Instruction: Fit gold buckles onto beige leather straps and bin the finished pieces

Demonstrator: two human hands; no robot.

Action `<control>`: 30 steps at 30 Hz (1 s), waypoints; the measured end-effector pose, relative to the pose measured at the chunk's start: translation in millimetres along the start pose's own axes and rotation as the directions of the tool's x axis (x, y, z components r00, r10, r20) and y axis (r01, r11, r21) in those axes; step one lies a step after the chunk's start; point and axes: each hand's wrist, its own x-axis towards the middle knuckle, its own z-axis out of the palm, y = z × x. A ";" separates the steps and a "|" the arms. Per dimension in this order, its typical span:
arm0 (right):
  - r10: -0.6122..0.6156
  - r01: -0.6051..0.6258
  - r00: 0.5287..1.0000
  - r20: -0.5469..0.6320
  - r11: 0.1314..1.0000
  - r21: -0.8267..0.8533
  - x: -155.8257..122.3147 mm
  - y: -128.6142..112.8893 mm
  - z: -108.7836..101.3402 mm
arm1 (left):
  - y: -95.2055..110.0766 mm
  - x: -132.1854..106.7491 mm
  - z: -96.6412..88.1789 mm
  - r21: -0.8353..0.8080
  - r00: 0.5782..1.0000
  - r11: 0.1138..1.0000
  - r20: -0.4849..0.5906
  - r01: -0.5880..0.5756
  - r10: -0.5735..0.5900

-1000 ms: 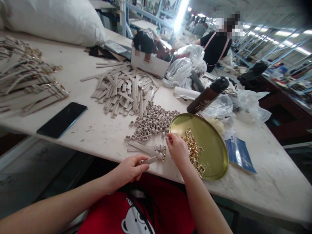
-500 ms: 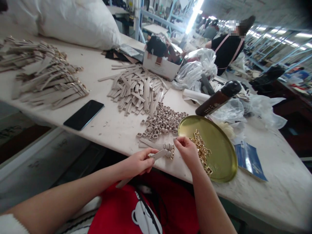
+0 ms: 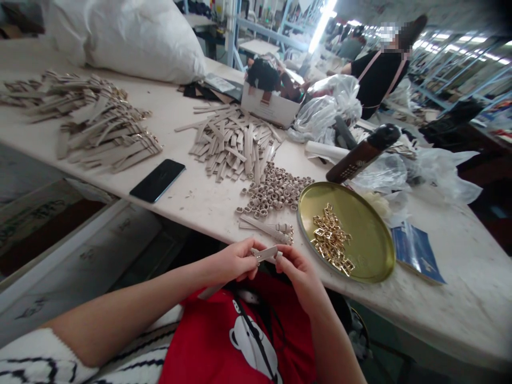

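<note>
My left hand (image 3: 238,261) is closed on a beige strap (image 3: 266,254), whose tail hangs below the palm. Small bits of metal show at the strap near the thumb. Pinched in my right hand (image 3: 298,271) is a small beige loop (image 3: 279,256), close against the strap's end. Both hands are in front of the table edge, above the red apron. Just beyond them lie a few straps with gold buckles (image 3: 276,230). Past those is a heap of small beige loops (image 3: 276,192). To the right, loose gold buckles (image 3: 332,240) sit in a gold oval tray (image 3: 372,261).
Beige straps (image 3: 228,141) are piled at mid-table, with buckled straps (image 3: 108,128) at left. A phone (image 3: 158,180) lies near the front edge. Beyond the tray are a brown bottle (image 3: 360,154) and plastic bags (image 3: 328,109). A person (image 3: 380,77) is in the background.
My right hand has moved from beside the tray to the strap in my left hand, and a small loop now shows in its fingers. The view has shifted slightly.
</note>
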 end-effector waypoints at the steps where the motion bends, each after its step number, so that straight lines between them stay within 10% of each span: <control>1: 0.013 -0.013 1.000 0.007 0.999 0.040 -1.7 1.7 1.6 | -1.5 -0.4 0.5 -0.004 1.000 1.000 -0.008 0.000 0.000; 13: 0.098 -0.145 0.988 0.115 0.829 0.539 -15.6 15.9 26.8 | -6.5 -5.5 1.1 -0.118 0.993 0.989 -0.081 -0.093 0.084; 19: -0.135 0.132 0.990 0.038 0.988 0.084 -18.5 27.7 34.0 | -7.3 -1.7 -1.7 -0.121 0.998 0.991 -0.046 -0.049 0.044; 23: -0.322 0.326 0.945 0.063 0.904 -0.278 -19.0 21.9 37.0 | -9.6 0.9 -1.1 -0.130 1.000 0.991 -0.016 -0.024 0.022; 30: -0.251 0.262 0.965 0.074 0.929 -0.260 -15.9 24.9 34.4 | -19.5 7.7 -7.6 -0.034 0.999 0.999 -0.044 -0.011 0.009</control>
